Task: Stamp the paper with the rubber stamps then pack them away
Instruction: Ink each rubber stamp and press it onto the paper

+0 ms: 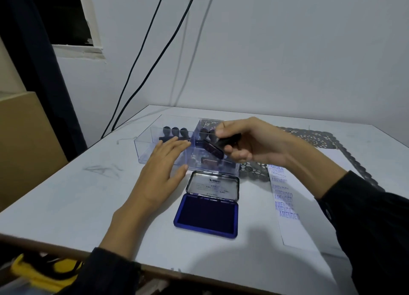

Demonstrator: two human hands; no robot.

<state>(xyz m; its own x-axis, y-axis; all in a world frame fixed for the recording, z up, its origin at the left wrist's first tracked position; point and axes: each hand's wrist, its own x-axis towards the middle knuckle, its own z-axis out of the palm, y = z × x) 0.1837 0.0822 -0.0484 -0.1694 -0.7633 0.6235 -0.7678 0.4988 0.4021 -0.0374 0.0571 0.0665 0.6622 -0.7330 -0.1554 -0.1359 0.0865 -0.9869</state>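
My right hand [247, 139] grips a black rubber stamp [218, 147] by its handle, tilted, with its inked face turned toward me, above the right part of a clear plastic box [146, 148]. Several black stamps [174, 133] stand in a row inside the box, and another lies low in its right part. My left hand [163, 168] hovers with straight fingers at the box's front wall. An open blue ink pad [207, 215] lies in front of the box. White paper [287, 206] with blue stamped words lies to the right.
A dark lace mat [318, 139] spreads under the paper at the back right. Black cables [141, 69] hang down the wall behind the table. The table's front edge runs below my forearms; yellow items [44, 270] sit beneath it at the left.
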